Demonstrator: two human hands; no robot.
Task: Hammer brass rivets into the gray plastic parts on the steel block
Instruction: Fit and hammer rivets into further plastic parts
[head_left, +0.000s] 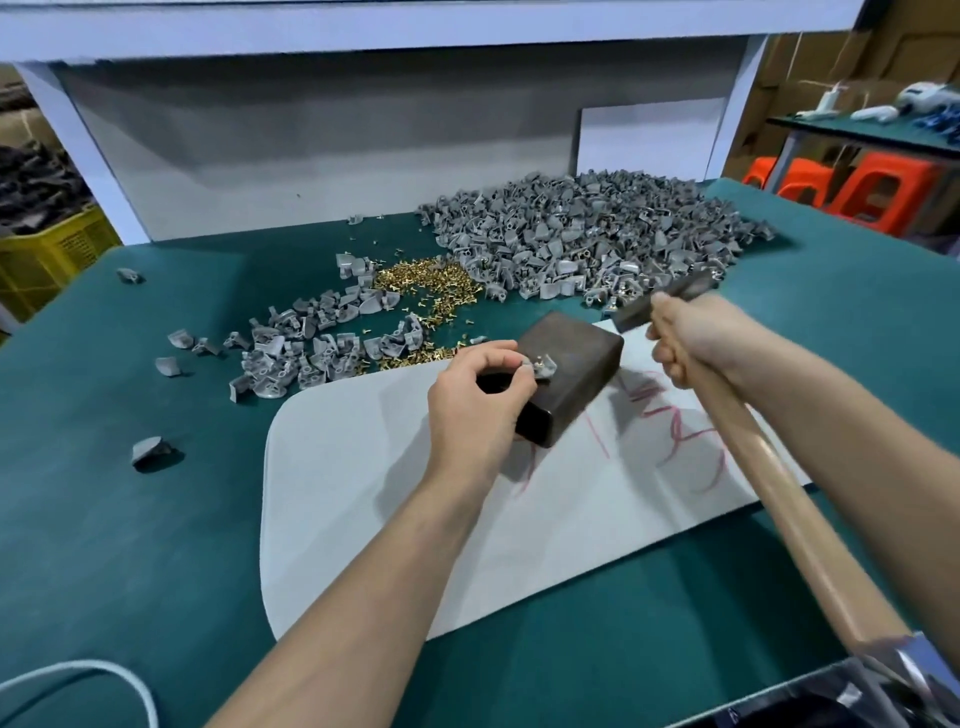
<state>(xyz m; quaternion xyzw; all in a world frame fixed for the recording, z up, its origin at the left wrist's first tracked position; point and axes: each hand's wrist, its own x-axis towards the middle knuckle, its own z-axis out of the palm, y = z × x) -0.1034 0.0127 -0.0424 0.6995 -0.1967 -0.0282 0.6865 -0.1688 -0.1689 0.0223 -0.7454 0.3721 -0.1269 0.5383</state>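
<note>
On one steel block (576, 358) the left hand (475, 400) pinches one gray part (544, 369) bearing one brass rivet (540, 358); the right hand (691, 338) grips one hammer (769, 457).

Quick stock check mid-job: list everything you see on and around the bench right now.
steel block: one, dark, on the mat
gray part: one, gray, atop the block
large parts pile: one, gray, table's far right
small parts pile: one, gray, left of block
brass rivets: many, gold, between the piles
hammer: one, wooden handle, raised right of block
mat: one, white, on table
table: one, green
crate: one, yellow, far left
stools: several, orange, far right
left hand: pinches the part
right hand: grips the hammer
</note>
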